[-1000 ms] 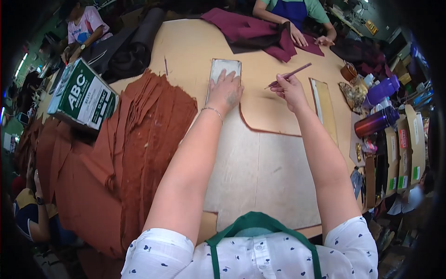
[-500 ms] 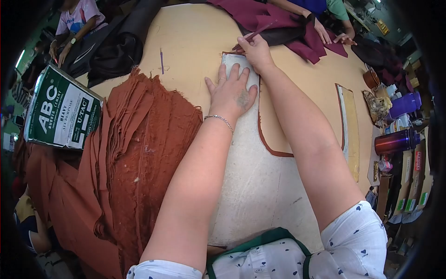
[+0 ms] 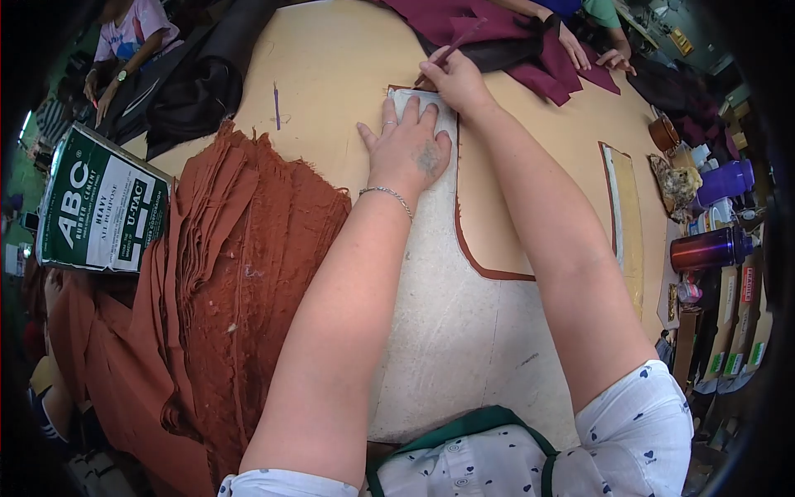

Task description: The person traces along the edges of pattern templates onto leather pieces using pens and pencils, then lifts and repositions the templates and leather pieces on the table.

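My left hand lies flat with fingers spread on the narrow upper arm of a pale grey pattern board. Rust-brown fabric shows as a thin border along the board's curved edge. My right hand is closed around a dark reddish pencil, its lower end at the board's top edge. A thick stack of rust-brown fabric with frayed edges lies left of my left forearm.
A green and white cement can stands at the left. Dark cloth and maroon cloth lie further back, near two people's hands. A yellowish strip, bottles and a tumbler are at the right.
My right hand has moved left and forward with the pencil, from above the table to the board's top edge. My left hand stays on the board, its fingers more spread. The view has shifted.
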{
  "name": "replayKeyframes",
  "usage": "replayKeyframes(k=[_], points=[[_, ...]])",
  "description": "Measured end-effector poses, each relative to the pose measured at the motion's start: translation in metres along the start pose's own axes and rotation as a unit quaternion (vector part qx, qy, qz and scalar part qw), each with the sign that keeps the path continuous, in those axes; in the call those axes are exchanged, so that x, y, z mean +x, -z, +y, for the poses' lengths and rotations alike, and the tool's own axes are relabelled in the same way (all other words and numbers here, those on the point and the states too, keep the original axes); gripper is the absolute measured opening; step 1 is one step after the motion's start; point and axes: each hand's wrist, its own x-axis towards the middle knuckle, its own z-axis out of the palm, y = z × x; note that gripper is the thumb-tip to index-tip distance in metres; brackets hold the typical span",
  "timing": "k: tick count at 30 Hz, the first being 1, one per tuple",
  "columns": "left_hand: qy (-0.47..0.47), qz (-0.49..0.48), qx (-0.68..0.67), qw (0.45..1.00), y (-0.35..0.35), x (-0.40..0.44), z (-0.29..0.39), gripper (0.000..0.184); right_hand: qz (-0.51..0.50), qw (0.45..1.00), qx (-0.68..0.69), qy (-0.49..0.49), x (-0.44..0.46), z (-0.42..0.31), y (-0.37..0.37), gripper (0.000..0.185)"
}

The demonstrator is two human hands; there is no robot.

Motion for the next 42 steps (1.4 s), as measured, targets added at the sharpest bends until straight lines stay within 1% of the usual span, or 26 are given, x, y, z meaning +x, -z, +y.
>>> replayKeyframes(k=[1, 5, 8, 9, 12, 13, 14, 16, 19, 22, 26, 30, 31, 34, 35, 37, 39, 42], points=[[-0.001, 0.002, -0.009, 1.000, -0.001, 0.000, 0.000, 0.047, -0.003, 1.000, 0.025, -0.018, -0.004, -0.002, 0.007, 0.017], [-0.001, 0.005, -0.009, 1.000, 0.000, 0.001, 0.000, 0.047, -0.013, 0.997, 0.067, -0.036, -0.017, -0.007, 0.033, 0.011], [0.001, 0.011, -0.010, 1.000, -0.002, 0.000, 0.001, 0.047, -0.013, 0.996, 0.054, -0.063, -0.019, -0.010, 0.046, 0.011], [0.001, 0.013, -0.009, 1.000, -0.003, 0.000, 0.001, 0.047, 0.002, 0.996, 0.054, -0.070, -0.018, -0.012, 0.044, 0.012], [-0.001, 0.009, -0.005, 1.000, -0.002, 0.000, 0.001, 0.047, 0.012, 0.991, 0.125, -0.038, -0.013, -0.014, 0.019, 0.013], [-0.002, 0.007, -0.004, 1.000, 0.000, 0.000, 0.001, 0.047, 0.004, 0.991, 0.135, -0.016, -0.012, -0.014, 0.007, 0.015], [-0.001, 0.004, 0.002, 1.000, 0.000, 0.001, 0.001, 0.047, -0.004, 0.990, 0.136, -0.025, -0.010, -0.014, -0.003, 0.015], [0.004, -0.004, 0.012, 1.000, 0.001, 0.001, 0.001, 0.047, 0.005, 0.999, 0.043, -0.015, -0.005, -0.009, -0.013, 0.016], [0.007, -0.008, 0.019, 1.000, 0.001, 0.001, 0.001, 0.048, -0.013, 0.999, 0.047, -0.013, -0.002, -0.002, -0.008, 0.015], [0.005, -0.001, 0.017, 1.000, -0.002, 0.001, 0.000, 0.048, 0.002, 0.999, 0.025, -0.024, -0.008, -0.007, 0.014, 0.013], [0.012, -0.018, 0.013, 1.000, 0.001, 0.002, 0.002, 0.047, 0.027, 0.998, -0.002, -0.054, -0.020, -0.006, 0.052, 0.012], [0.016, -0.039, 0.014, 0.999, 0.005, 0.001, 0.004, 0.046, 0.125, 0.988, 0.087, -0.029, -0.048, -0.008, 0.055, 0.014], [0.016, -0.044, 0.019, 0.999, 0.005, 0.001, 0.004, 0.046, 0.132, 0.987, 0.086, -0.035, -0.052, -0.006, 0.052, 0.014], [0.021, -0.051, 0.025, 0.998, 0.006, 0.002, 0.005, 0.045, 0.140, 0.986, 0.084, 0.031, -0.050, 0.016, 0.043, 0.015], [0.021, -0.052, 0.025, 0.998, 0.006, 0.002, 0.006, 0.045, 0.137, 0.989, 0.034, 0.050, -0.049, 0.016, 0.041, 0.016], [0.022, -0.053, 0.024, 0.998, 0.007, 0.002, 0.006, 0.045, 0.149, 0.986, -0.023, 0.066, -0.054, 0.018, 0.040, 0.016], [0.021, -0.050, 0.024, 0.998, 0.006, 0.002, 0.005, 0.045, 0.159, 0.981, -0.083, 0.072, -0.068, 0.002, 0.037, 0.016], [0.020, -0.051, 0.024, 0.998, 0.005, 0.002, 0.005, 0.045, 0.164, 0.979, -0.100, 0.069, -0.073, -0.004, 0.036, 0.016]])
